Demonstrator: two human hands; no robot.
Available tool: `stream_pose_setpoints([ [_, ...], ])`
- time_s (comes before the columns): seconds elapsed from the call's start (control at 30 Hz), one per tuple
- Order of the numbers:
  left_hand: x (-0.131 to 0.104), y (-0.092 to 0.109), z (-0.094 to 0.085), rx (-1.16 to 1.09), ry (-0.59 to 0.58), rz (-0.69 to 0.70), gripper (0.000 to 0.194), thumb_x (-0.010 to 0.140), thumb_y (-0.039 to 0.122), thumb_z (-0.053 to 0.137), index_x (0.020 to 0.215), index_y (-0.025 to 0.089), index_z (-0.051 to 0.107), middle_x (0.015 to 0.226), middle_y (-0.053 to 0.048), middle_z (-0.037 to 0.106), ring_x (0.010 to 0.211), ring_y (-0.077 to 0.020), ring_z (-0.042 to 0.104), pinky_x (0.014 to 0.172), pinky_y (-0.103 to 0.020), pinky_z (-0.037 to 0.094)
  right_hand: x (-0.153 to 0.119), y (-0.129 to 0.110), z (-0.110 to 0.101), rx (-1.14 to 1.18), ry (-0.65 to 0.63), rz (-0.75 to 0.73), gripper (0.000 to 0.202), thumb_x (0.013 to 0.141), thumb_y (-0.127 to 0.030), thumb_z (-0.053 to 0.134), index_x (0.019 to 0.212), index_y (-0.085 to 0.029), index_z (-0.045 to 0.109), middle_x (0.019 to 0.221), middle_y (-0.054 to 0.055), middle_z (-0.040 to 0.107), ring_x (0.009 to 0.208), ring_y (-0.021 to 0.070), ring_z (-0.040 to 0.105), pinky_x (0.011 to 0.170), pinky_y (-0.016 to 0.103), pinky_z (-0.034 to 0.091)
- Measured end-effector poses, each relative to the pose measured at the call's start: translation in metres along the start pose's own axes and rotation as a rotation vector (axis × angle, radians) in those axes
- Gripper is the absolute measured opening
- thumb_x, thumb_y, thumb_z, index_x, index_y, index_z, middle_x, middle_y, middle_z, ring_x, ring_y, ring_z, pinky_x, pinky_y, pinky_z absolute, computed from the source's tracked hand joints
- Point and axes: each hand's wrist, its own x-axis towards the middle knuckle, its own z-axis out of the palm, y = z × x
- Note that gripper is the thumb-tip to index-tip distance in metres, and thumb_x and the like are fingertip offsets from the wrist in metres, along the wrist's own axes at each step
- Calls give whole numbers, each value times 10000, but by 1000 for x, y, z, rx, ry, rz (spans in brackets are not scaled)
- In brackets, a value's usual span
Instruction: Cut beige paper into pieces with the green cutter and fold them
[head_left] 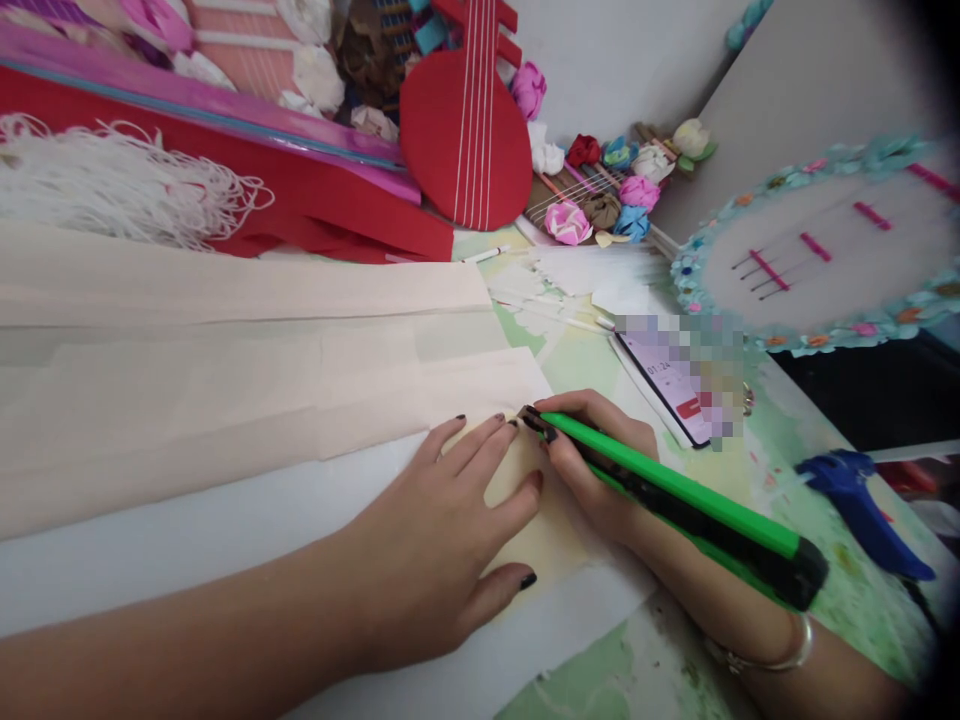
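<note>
A person's two bare hands work on a green-mottled table. In the right hand is a green and black knife, gripped near its front end, with thumb and forefinger closed about it; the other fingers are mostly hidden behind the knife. A silvery bracelet circles that wrist. The left hand lies palm down, left of the knife, fingers spread and gripping nothing, fingertips close to the knife's tip. Whether the blade touches anything is hard to make out.

Under the hands is a pale yellow sheet, partly covered by the left hand, on a larger white sheet. Left of the knife, long peach paper runs out of view.

Just beyond the knife lies a phone, part of its screen blurred into blocks. To the knife's right is a blue glue gun. Farther beyond stand a red lute shape, its neck cut off at the top, and an oval frame edged with flowers, running past the edge. White strings heap far left of the knife.
</note>
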Motion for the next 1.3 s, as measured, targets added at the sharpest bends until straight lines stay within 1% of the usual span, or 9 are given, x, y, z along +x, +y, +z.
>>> stream_pose_setpoints([
  [0.2,0,-1,0,-7,5,7,537,893,480,536,1339,187,483,1465,-214,407,1393,-377,330,1103,-601,271,0,1,2,22,4,-27,246,756,-111,569,961,-227,643,844,-9,747,704,132,695,655,218,538],
  [0.33,0,-2,-1,-18,-5,14,533,890,471,542,1336,183,486,1460,-224,410,1390,-387,334,1098,-608,278,0,1,2,10,8,-29,247,753,-114,577,960,-230,645,831,-14,744,688,125,690,649,214,535],
  [0.5,0,-1,0,-31,15,6,535,887,458,553,1340,181,481,1464,-217,407,1393,-388,325,1099,-610,275,-1,1,1,17,10,-19,240,754,-117,572,953,-232,641,820,-9,743,679,132,690,632,223,535],
  [0.67,0,-2,-1,-9,-5,31,543,903,477,517,1351,172,473,1461,-234,402,1391,-395,330,1090,-615,285,-1,2,1,8,11,-20,241,750,-112,572,948,-231,641,808,-14,742,659,126,683,618,218,526],
  [0.8,1,-1,-1,3,-5,22,533,898,481,524,1330,170,488,1447,-236,419,1384,-392,342,1095,-605,283,-1,-4,0,-25,12,-19,247,741,-113,573,946,-230,645,799,-20,736,651,119,673,630,216,521],
  [0.97,0,0,0,-12,14,14,522,893,474,538,1320,178,488,1461,-226,404,1389,-382,335,1104,-596,271,-3,-14,-5,-50,-32,-4,230,768,-138,557,964,-227,641,813,-6,723,684,132,666,669,242,518],
  [1.2,0,-3,0,-2,4,30,523,897,480,526,1323,181,480,1456,-230,407,1388,-382,341,1102,-594,281,-4,-15,-4,-53,2,-28,220,758,-139,555,940,-225,647,772,-21,704,637,118,632,642,238,504],
  [1.3,0,-2,-1,15,-8,20,528,898,483,521,1328,180,480,1453,-237,409,1391,-381,338,1098,-594,286,-5,-14,-4,-62,-12,-27,230,762,-132,550,949,-220,650,792,-17,712,656,117,644,654,236,507],
])
